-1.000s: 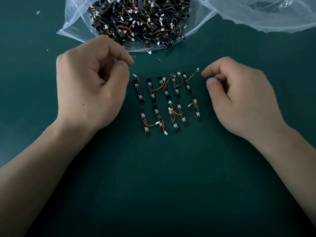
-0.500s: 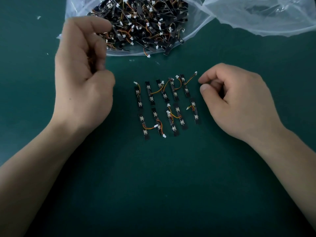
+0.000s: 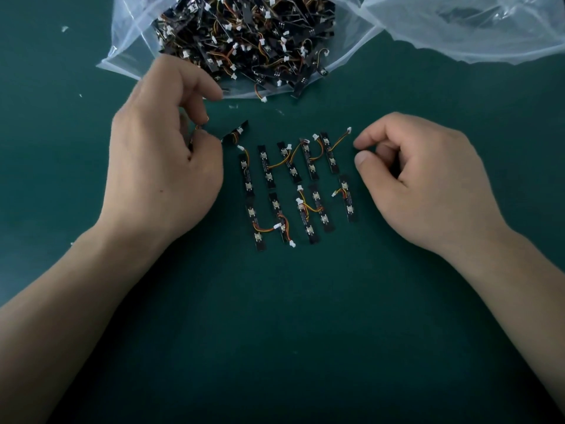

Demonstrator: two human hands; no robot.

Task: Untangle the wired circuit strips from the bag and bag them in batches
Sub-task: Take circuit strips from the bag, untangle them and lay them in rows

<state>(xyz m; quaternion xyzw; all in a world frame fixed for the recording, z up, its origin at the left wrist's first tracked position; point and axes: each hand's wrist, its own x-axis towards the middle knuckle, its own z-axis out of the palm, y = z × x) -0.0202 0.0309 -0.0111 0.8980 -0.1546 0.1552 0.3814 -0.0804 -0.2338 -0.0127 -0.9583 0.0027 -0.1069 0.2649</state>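
Left hand point(image 3: 162, 166), grip clamped: thumb and curled fingers pinch one strip point(image 3: 238, 132), which sticks out to the right, tilted, just above the left end of the upper row. Whether the pinch sits on the board or on its orange wire I cannot tell, as the fingers hide it. Likely reason for the hold: bringing a freed piece over to join the count. Right hand point(image 3: 422, 185) rests on the bench point(image 3: 290, 332) just right of the rows. Its fingers are curled in, forefinger and thumb close together with nothing between them, near the white plug of the rightmost upper strip but apart from it; probably parked to tidy that row. Laid-out strips point(image 3: 310, 166) lie flat in two rows of five, boards roughly parallel, wires looping across neighbours, presumably set so for counting into a batch. Open bag point(image 3: 122, 53) at the far edge, mouth toward the person, keeps the tangled bulk within reach. Second bag point(image 3: 474, 35) lies far right, contents unclear. Surface: dark green, matte, a few white flecks point(image 3: 64, 28) far left. Nothing of the room shows beyond the bench.
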